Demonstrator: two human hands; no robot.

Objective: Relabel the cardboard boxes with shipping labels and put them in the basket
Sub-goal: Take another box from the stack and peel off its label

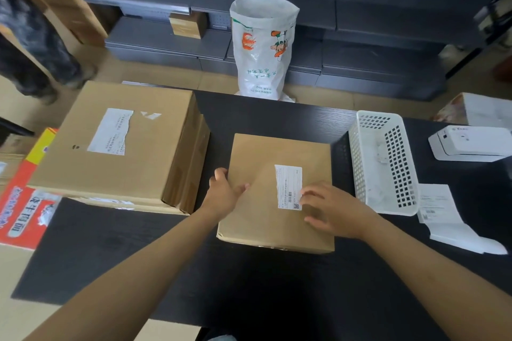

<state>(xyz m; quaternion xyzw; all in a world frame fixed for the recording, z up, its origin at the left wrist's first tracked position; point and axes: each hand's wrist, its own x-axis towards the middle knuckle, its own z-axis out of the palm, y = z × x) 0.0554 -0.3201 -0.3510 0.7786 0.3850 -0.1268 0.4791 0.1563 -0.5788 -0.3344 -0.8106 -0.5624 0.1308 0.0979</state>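
A flat brown cardboard box (266, 158) lies in the middle of the black table (116, 252). A white shipping label (288, 183) with a barcode sits on its top, right of centre. My left hand (224, 192) rests on the box's left edge, thumb over the side, fingers on the top. My right hand (332, 209) lies on the box's right part, fingers spread, fingertips touching the label's lower right corner. A white perforated plastic basket (385, 163) stands just right of the box. It holds a few crumpled scraps.
A larger cardboard box (119, 163) with a torn label sits on another box at the left. A strip of printed labels (443, 216) and a white label printer (471, 144) lie at the right. A white sack (261, 47) stands behind the table, before grey shelving.
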